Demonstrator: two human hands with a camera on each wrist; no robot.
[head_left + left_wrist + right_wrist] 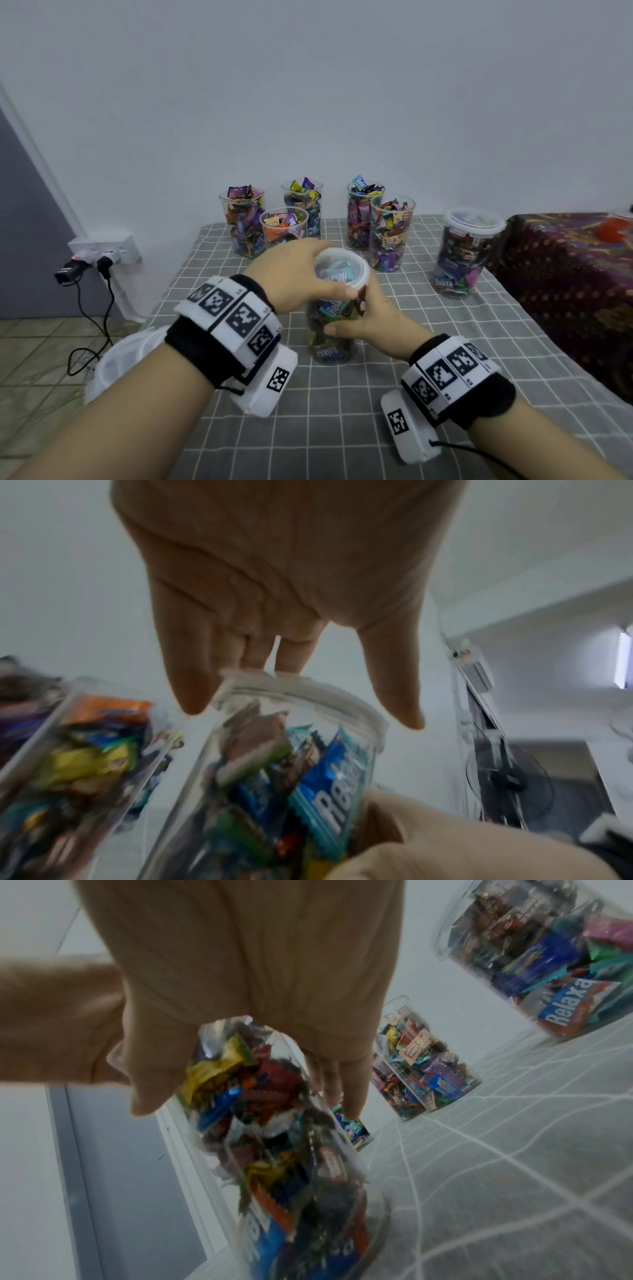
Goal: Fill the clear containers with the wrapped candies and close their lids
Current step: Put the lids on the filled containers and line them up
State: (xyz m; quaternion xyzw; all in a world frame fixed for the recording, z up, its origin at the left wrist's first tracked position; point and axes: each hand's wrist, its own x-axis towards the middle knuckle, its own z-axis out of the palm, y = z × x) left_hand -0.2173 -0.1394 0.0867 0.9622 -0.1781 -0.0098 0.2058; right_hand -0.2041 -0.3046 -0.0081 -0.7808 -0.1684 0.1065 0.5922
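near the middle of the checked table (342, 411) stands a clear container (330, 329) full of wrapped candies (329, 785). the left hand (298, 270) curls over its white lid (342, 270), fingers round the rim. the right hand (368, 322) wraps the container's side. five unlidded filled containers (284, 226) stand along the far edge, a lidded container (462, 253) toward the right edge.

The left hand (294, 270) covers the near container's (330, 329) lid (340, 270) edge at frame centre. Left-wrist candies (260, 791) blur. Lids (116, 359) at lower left sit half behind the forearm.
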